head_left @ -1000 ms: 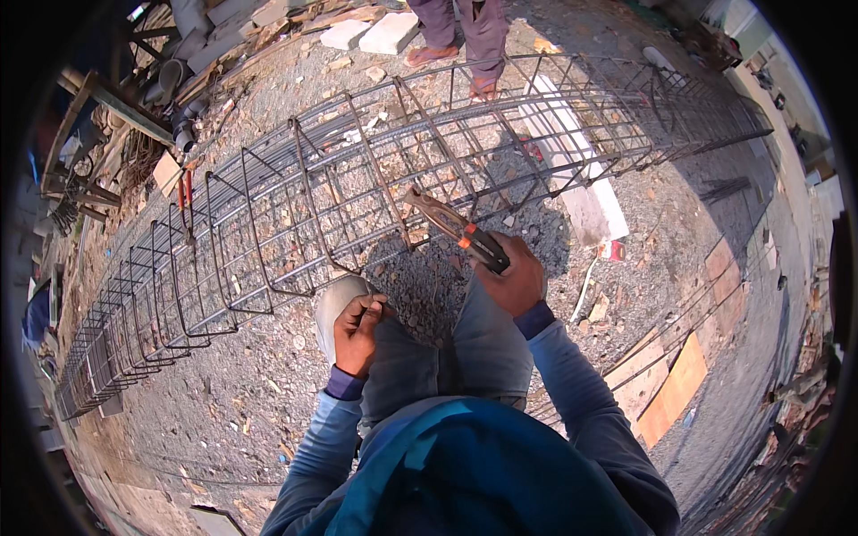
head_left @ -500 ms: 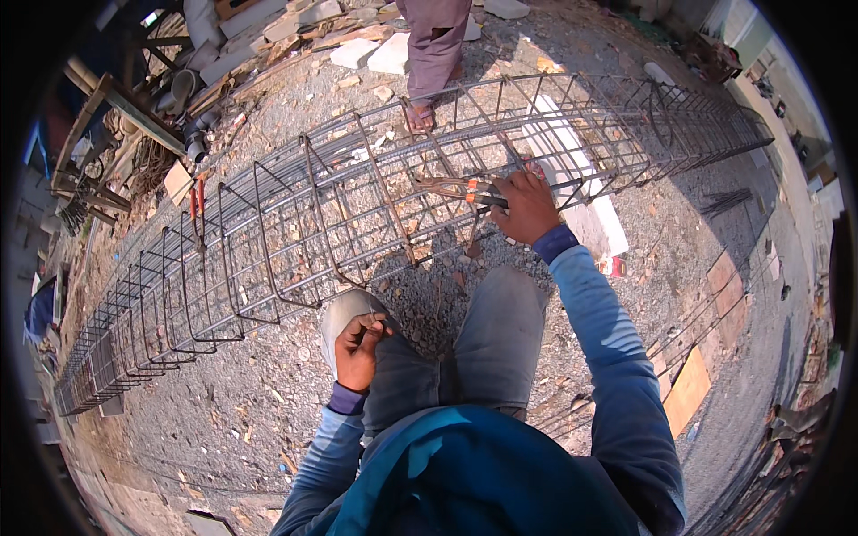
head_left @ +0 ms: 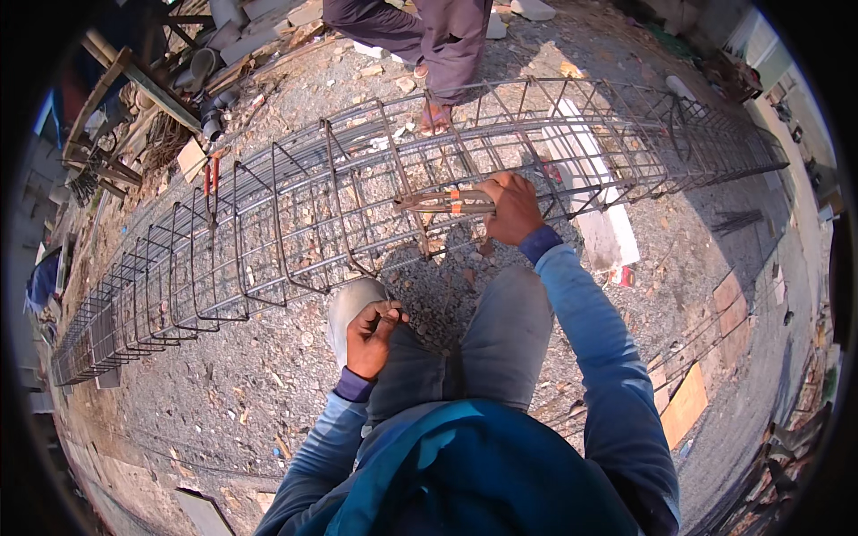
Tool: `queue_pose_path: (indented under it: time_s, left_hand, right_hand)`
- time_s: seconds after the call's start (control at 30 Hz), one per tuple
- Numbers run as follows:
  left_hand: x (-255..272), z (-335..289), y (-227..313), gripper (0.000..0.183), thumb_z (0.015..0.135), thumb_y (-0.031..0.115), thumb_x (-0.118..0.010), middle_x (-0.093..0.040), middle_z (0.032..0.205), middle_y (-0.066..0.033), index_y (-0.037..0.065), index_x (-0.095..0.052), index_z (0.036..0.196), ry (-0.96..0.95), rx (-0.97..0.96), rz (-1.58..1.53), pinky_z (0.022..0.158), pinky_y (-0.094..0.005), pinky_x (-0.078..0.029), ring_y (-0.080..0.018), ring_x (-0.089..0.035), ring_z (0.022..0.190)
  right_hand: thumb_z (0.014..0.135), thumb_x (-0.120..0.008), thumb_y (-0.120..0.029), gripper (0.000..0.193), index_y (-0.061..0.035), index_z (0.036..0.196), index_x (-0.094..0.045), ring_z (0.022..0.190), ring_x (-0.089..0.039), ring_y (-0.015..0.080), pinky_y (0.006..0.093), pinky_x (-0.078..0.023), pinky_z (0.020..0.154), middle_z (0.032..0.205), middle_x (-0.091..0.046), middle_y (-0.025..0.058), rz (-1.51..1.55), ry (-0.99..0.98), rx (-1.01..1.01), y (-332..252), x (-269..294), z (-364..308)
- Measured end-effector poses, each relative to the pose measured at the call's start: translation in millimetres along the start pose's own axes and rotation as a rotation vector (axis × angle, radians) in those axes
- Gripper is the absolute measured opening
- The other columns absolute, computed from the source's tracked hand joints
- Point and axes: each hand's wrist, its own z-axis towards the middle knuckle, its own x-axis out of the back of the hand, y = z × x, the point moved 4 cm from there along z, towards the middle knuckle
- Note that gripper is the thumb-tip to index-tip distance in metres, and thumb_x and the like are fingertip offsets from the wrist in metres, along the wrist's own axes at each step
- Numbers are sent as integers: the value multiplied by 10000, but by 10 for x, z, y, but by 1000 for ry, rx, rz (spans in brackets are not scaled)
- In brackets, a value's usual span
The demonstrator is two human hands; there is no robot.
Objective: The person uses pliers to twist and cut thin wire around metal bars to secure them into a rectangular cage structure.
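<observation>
My right hand (head_left: 514, 210) is closed round the handles of metal pincers (head_left: 456, 196) with an orange band. Their jaws point left, over the near side of a long rebar cage (head_left: 338, 188). Above my left knee, my left hand (head_left: 369, 339) is closed in a pinch; what its fingertips hold is too small to make out. The cage runs across in front of me, built of long bars and square stirrups. Farther left, a second tool with red handles (head_left: 211, 174) rests upright against the bars.
Beyond the cage stands another person in purple trousers (head_left: 451, 54). A white slab (head_left: 594, 192) lies beneath the cage's right part. Wooden framing (head_left: 143, 89) and pipes are piled at the far left. A tan board (head_left: 685, 406) lies on the gravel to my right.
My right hand has drawn the pincers slightly left and lower. My left hand has shifted a little right and up. The other person's second leg has come into view.
</observation>
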Motion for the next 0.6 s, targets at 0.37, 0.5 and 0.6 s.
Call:
queue_pose_path:
  time_s: [0.37, 0.5, 0.6]
  left_hand:
    - [-94, 99, 268, 162, 916, 114, -594, -646, 921, -56, -18, -627, 1003, 96, -143, 77, 775, -258, -470, -125, -592, 846]
    - [-145, 109, 319, 144, 911, 88, -600, -610, 885, -19, -12, -639, 1005, 137, -149, 68, 725, -222, -432, -77, -530, 788]
    - [-119, 122, 238, 128, 919, 93, -587, -628, 922, -36, -9, -626, 986, 111, -134, 25, 728, -223, -447, -82, -554, 800]
  right_hand:
    - [899, -597, -282, 384, 19, 1137, -583, 866, -625, 190, 307, -480, 743, 956, -647, 159, 1179, -462, -209, -1367, -326, -850]
    - [926, -550, -245, 312, 22, 1075, -613, 695, -600, 117, 278, -466, 633, 764, -641, 63, 1276, -461, -398, -1424, -423, -1122]
    - [921, -552, -222, 279, 24, 1031, -624, 657, -576, 85, 259, -452, 600, 720, -613, 42, 1357, -432, -462, -1368, -514, -1295]
